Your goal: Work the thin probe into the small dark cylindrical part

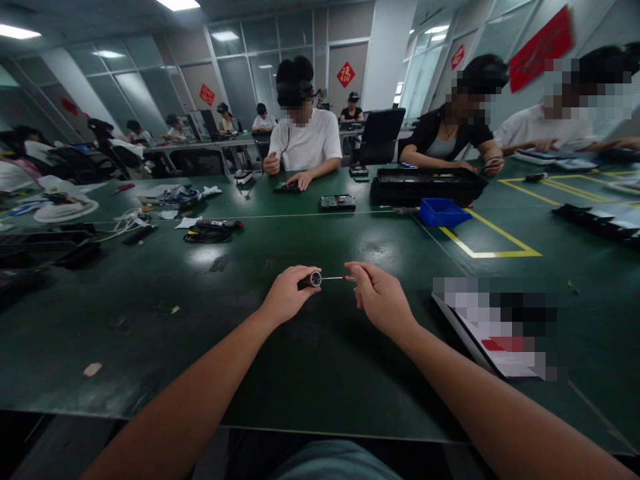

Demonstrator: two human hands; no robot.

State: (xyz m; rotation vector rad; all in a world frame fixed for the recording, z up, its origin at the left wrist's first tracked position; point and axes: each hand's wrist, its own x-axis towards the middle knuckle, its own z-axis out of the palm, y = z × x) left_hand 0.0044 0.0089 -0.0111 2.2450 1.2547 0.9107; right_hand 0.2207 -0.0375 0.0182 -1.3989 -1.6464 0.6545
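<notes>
Over the near middle of the table, my left hand (289, 295) grips a short black cylinder with a silver-rimmed round end (315, 279) between thumb and fingers. That end is turned toward me; its inside is too small to make out. My right hand (383, 297) is closed around a screwdriver (334, 278) with a thin metal shaft and a reddish handle, mostly hidden by the fingers. The shaft points left, its tip at the cylinder's rim; whether it is in contact I cannot tell.
Right of my arm lies a blurred-out flat white object (465, 333). Farther off are a blue bin (443, 212), a long black housing (425, 188), a circuit-board device (337, 202) and a coiled black cable (210, 231). A person in white (305, 143) works opposite; others sit to the right.
</notes>
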